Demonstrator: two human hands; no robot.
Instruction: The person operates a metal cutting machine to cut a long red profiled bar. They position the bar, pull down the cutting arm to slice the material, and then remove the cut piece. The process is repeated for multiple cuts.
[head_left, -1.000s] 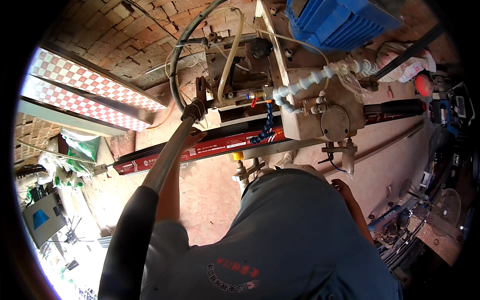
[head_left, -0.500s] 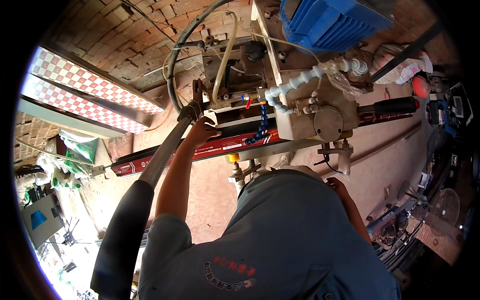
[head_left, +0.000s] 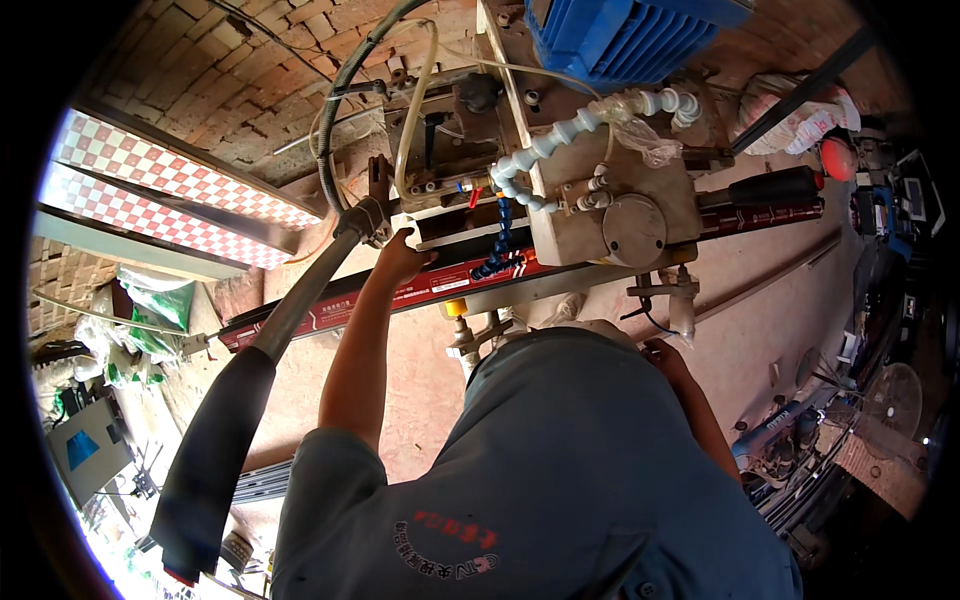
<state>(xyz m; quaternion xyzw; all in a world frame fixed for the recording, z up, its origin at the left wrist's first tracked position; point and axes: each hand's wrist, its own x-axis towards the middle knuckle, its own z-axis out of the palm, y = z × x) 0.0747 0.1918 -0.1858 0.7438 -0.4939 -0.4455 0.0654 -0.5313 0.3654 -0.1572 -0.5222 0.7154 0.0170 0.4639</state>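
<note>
A long red-wrapped bar (head_left: 350,302) with a dark top lies across the machine, running left to right under its grey head. My left hand (head_left: 403,262) is curled over the bar, left of the blue jointed coolant hose (head_left: 503,238); some fingertips are hidden at the bar's far side. Close beside that hand is the clamp end of a long metal lever (head_left: 308,290), whose black grip (head_left: 215,455) slants toward the lower left. Low at my right side hangs my right hand (head_left: 664,360), partly behind my shirt; its fingers cannot be made out clearly.
A blue motor (head_left: 625,40) and a white jointed hose (head_left: 570,130) stand above the machine head (head_left: 580,225). Checkered panels (head_left: 190,175) lean at the left. A second black handle (head_left: 775,187) juts right. A fan (head_left: 892,405) and tools crowd the far right.
The whole view has shifted, so the machine appears slightly farther left and higher. My left hand stays at the bar; my right hand remains low at my side.
</note>
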